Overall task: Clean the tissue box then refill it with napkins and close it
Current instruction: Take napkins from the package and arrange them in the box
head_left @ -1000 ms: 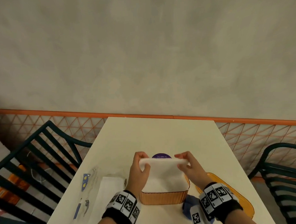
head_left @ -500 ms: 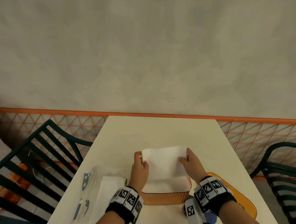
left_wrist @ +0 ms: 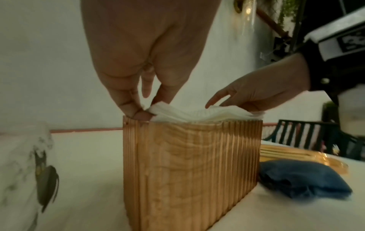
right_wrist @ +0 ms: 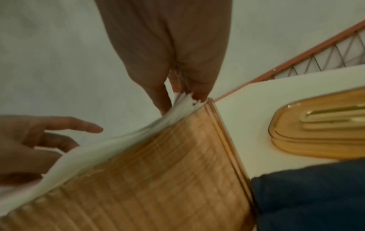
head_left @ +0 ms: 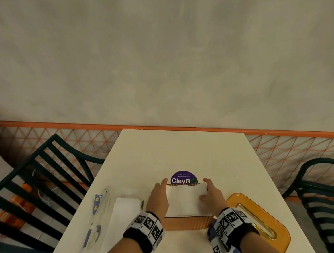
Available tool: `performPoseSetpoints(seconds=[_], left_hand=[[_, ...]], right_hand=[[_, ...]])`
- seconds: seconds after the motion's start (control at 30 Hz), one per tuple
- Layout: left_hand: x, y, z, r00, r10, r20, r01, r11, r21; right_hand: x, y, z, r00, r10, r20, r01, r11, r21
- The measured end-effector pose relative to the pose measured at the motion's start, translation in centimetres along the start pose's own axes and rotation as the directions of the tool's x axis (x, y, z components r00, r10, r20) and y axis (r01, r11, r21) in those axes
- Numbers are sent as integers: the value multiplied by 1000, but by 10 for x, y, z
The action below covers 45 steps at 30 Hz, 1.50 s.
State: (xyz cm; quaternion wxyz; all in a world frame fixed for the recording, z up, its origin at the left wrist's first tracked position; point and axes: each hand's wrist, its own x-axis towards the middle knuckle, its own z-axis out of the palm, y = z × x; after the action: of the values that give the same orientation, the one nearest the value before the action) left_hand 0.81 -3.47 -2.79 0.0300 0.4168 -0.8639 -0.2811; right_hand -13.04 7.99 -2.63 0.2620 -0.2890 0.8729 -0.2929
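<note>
We're looking down at a pale, smooth table [head_left: 182,154] where the tissue box [head_left: 187,223] stands right in front of us, an amber, see-through plastic box with fine upright ribs down its walls and its top open. A soft white stack of napkins [head_left: 185,200] sits in that opening, its upper layers rumpled and rising just over the rim. Our left hand [head_left: 158,197] works the left end of the stack: from the left wrist view, the thumb and fingertips [left_wrist: 138,114] pinch the napkin edge right at the box's corner, the other fingers pointing down. Our right hand [head_left: 212,197] takes the right end, thumb lying on top of the paper and fingers curled round the far corner, pinching the frayed edge there; the index finger sticks out straight. Just to the right of the box lies its lid [head_left: 260,223], a flat amber oval piece with a long slot, glossy and apart from the box. A dark blue cloth [left_wrist: 302,178], soft and bunched, lies touching the box's near right corner. Left of the box we've got a clear crinkly wrapper [head_left: 101,213] printed with blue cat figures, more white napkins inside. Behind the box, a round purple sticker [head_left: 183,177] peeks out on the tabletop.
</note>
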Motion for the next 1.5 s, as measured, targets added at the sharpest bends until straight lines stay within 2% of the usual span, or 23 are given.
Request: performPoseSetpoints(seconds=[0.07, 0.1, 0.17, 0.23, 0.3, 0.37, 0.53, 0.63, 0.8, 0.87, 0.97, 1.03, 1.1, 1.13, 1.17, 1.23, 1.27, 1.3, 1.33, 1.4, 1.43, 1.5], left_hand=[[-1, -2, 0, 995, 91, -52, -80, 980, 185], [-2, -4, 1, 987, 154, -42, -138, 956, 258], [-3, -8, -1, 958, 275, 79, -285, 898, 336], [-3, -8, -4, 909, 345, 232, -411, 833, 371], [-1, -7, -8, 880, 339, 333, -458, 792, 404], [1, -8, -10, 871, 297, 392, -456, 785, 418], [7, -11, -14, 859, 237, 454, -443, 789, 426], [7, -9, -14, 853, 199, 483, -443, 765, 468], [12, -11, -22, 817, 145, 558, -425, 806, 413], [14, -10, -21, 818, 128, 560, -425, 791, 440], [14, -2, -12, 834, 114, 540, -435, 738, 516], [12, -1, -11, 838, 122, 533, -441, 727, 527], [10, -5, -17, 848, 150, 509, -410, 794, 448], [7, -10, -23, 870, 184, 457, -373, 853, 366], [3, -17, -31, 906, 231, 354, -335, 903, 269], [-5, -37, -49, 971, 238, 16, -238, 960, 147], [-8, -50, -56, 973, 173, -153, -154, 980, 126], [-11, -66, -60, 962, 70, -266, -45, 994, 99], [-12, -82, -61, 953, -51, -300, 75, 995, 68], [-15, -108, -51, 950, -250, -187, 271, 957, 99], [-16, -116, -41, 947, -305, -100, 317, 937, 146], [-19, -123, -16, 938, -344, 30, 330, 919, 217]], right_hand=[[-4, -3, -2, 994, -109, -31, 103, 982, -161], [-7, -4, -4, 980, -192, -53, 171, 948, -268], [-12, -5, -9, 928, -371, -14, 333, 848, -412], [-13, -4, -12, 881, -444, 165, 469, 771, -431], [-12, -4, -13, 854, -380, 354, 509, 747, -428], [-7, -4, -14, 847, -283, 450, 493, 733, -469], [5, -7, -15, 842, -210, 496, 499, 650, -573], [9, -7, -15, 812, -158, 562, 541, 565, -623], [16, -6, -18, 768, -95, 634, 595, 472, -650], [17, -6, -18, 764, -91, 639, 607, 440, -662], [13, -3, -15, 761, -144, 632, 636, 356, -685], [10, 0, -13, 762, -186, 621, 643, 337, -688], [10, 3, -15, 770, -208, 603, 632, 376, -677], [12, 6, -16, 776, -227, 588, 623, 421, -660], [14, 7, -18, 786, -258, 562, 607, 490, -625], [14, 13, -20, 810, -337, 480, 576, 616, -538], [12, 15, -21, 825, -384, 415, 562, 643, -521], [11, 19, -21, 834, -436, 337, 551, 649, -524], [10, 23, -21, 837, -481, 262, 541, 655, -527], [8, 29, -17, 851, -498, 167, 506, 692, -515], [7, 31, -14, 863, -482, 153, 487, 711, -508], [6, 33, -8, 890, -430, 152, 447, 752, -485]])
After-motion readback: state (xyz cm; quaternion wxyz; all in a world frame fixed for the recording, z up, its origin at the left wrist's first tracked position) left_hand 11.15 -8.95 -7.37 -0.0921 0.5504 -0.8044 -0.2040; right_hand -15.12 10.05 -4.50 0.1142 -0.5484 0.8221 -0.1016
